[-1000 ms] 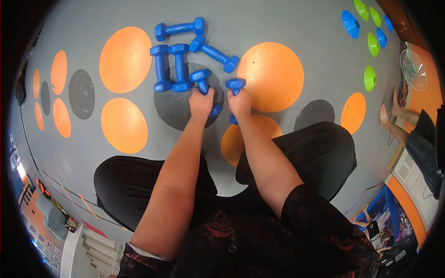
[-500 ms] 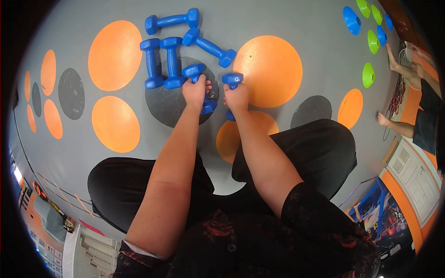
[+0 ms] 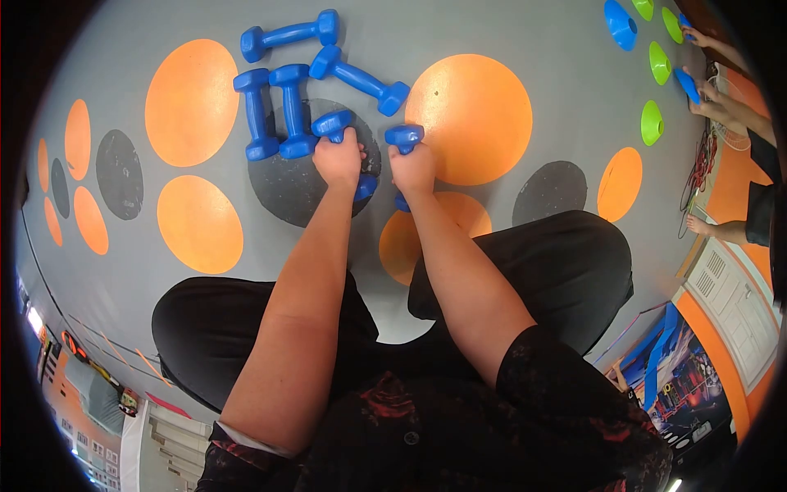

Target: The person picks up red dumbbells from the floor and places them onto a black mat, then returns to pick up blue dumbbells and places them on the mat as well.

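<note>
Both arms [image 3: 316, 254] reach forward, nearly straight and converging, toward the dark floor circle [image 3: 279, 190]. The left hand [image 3: 338, 161], above the circle's right part, is wrapped around the handle of one blue dumbbell [image 3: 331, 124], while the right hand [image 3: 413, 168], just right of the circle, closes around a second dumbbell [image 3: 405, 136]. Two parallel dumbbells [image 3: 293, 109] overlap the circle's far left edge; two angled dumbbells [image 3: 361, 79] lie beyond it.

No legible lettering or numbers
</note>
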